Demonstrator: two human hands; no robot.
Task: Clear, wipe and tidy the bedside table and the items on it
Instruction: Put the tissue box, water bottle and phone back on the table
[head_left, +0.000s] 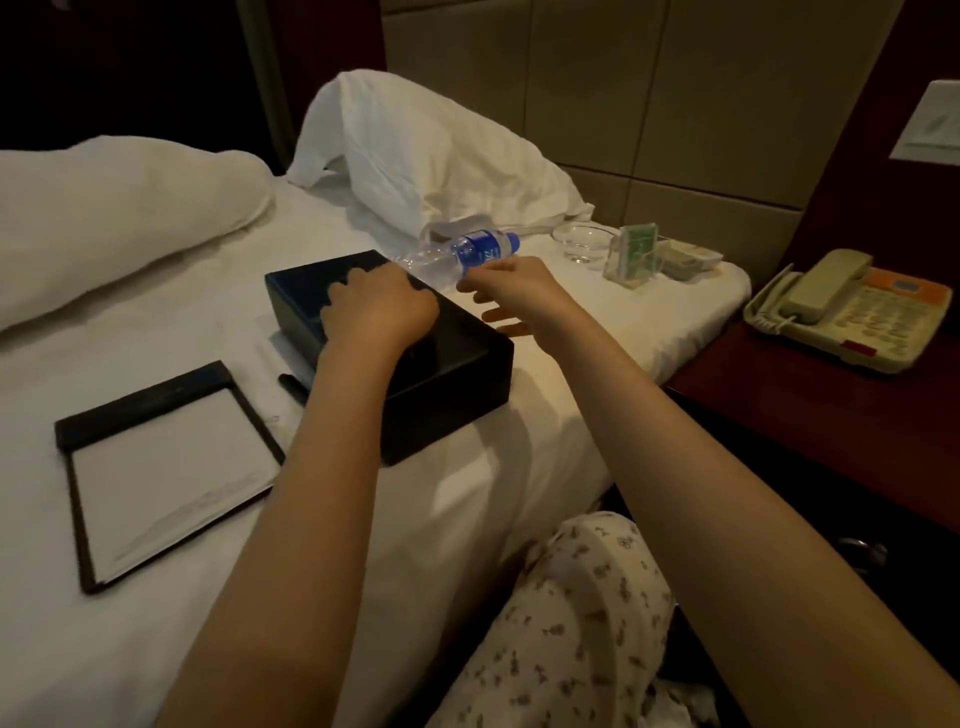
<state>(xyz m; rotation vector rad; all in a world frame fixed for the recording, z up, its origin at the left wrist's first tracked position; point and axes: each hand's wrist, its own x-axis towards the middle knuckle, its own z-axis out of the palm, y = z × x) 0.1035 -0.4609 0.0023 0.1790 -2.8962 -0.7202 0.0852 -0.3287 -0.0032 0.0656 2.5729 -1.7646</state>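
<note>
Patterned knee (587, 597) near. Clearing judged under way: black box (447, 374) on bed (182, 322), left grip (379, 309) laid on it, hold unclear; right grip (506, 291) wide beside bottle (467, 254). Telephone (852, 312) on desk (779, 410), right, to be lifted next.

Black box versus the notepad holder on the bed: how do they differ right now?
The black box stands tall; the notepad holder lies thin and flat. The black box is dark all over; the notepad holder frames white paper. The left hand is on the black box; nothing touches the notepad holder. Both sit on the white sheet.
</note>
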